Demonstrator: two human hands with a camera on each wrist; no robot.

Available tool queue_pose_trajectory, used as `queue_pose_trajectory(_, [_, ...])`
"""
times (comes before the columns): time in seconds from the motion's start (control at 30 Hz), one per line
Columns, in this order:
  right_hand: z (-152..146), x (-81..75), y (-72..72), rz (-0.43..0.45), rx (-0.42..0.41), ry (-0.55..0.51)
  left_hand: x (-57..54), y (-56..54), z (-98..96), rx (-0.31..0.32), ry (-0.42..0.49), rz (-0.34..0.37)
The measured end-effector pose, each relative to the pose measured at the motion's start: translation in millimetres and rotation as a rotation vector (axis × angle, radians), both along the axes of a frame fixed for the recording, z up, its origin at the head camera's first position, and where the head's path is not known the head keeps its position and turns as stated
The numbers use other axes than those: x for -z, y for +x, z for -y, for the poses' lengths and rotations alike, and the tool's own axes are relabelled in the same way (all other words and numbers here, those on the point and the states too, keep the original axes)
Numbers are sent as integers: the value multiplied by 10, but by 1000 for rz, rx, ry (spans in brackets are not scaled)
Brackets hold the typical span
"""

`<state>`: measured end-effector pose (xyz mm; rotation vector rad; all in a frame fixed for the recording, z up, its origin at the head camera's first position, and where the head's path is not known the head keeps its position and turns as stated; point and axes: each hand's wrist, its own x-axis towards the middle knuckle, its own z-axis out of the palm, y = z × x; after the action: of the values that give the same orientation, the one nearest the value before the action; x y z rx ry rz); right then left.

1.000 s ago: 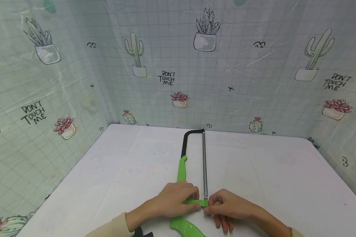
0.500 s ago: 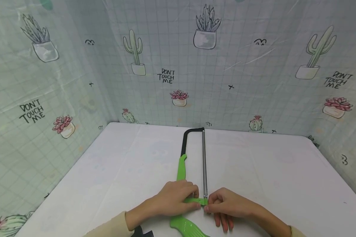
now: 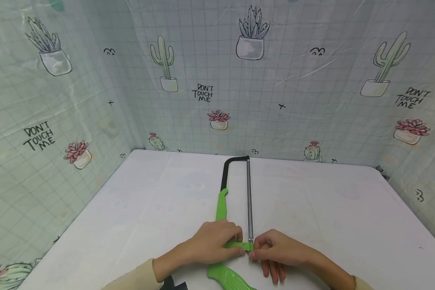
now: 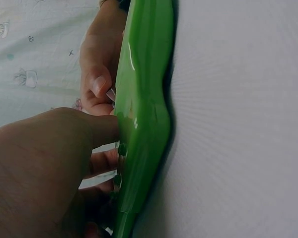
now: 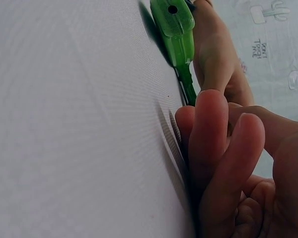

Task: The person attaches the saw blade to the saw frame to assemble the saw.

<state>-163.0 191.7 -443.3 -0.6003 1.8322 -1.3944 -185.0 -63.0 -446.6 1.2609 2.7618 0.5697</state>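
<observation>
A hacksaw [image 3: 222, 207] with a green and black frame lies flat on the white table, its grey blade [image 3: 249, 197] stretched along the right side. My left hand [image 3: 214, 243] grips the green frame, thumb and fingers around the short arm that reaches the blade's near end. Beside it, my right hand [image 3: 284, 249] pinches with thumb and index finger at the tip of that arm. A small metal piece [image 4: 111, 94] shows at the right fingertips in the left wrist view; its exact shape is mostly hidden. The saw's ribbed green handle [image 3: 229, 278] points toward me.
A black object [image 3: 174, 284] lies partly under the left forearm at the bottom edge of the head view. Cactus-print cloth [image 3: 188, 121] hangs behind and to the sides of the white table [image 3: 322, 209].
The head view shifted slightly in the first half second. Both hands and the hacksaw stay in the same place, with no visible change in hold.
</observation>
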Motion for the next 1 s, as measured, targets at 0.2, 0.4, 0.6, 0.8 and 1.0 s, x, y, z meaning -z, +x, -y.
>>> queue_pose_trajectory(0.2, [4,-1,2,-1,1,4,-5,7,6,1,3,3])
queue_pose_trajectory(0.4, [0,15,-3,0,-6,0,0,12,5,0,9,-12])
queue_pose_trajectory(0.6, [-3,40,-18,-22,-3,11,8,12,4,-5,8,-19])
queue_pose_trajectory(0.8, [-5,40,-23,-17,-2,14,0,9,4,-6,14,-25])
queue_pose_trajectory(1.0, [-1,26,-22,-12,-4,14,1,9,5,-7,17,-33])
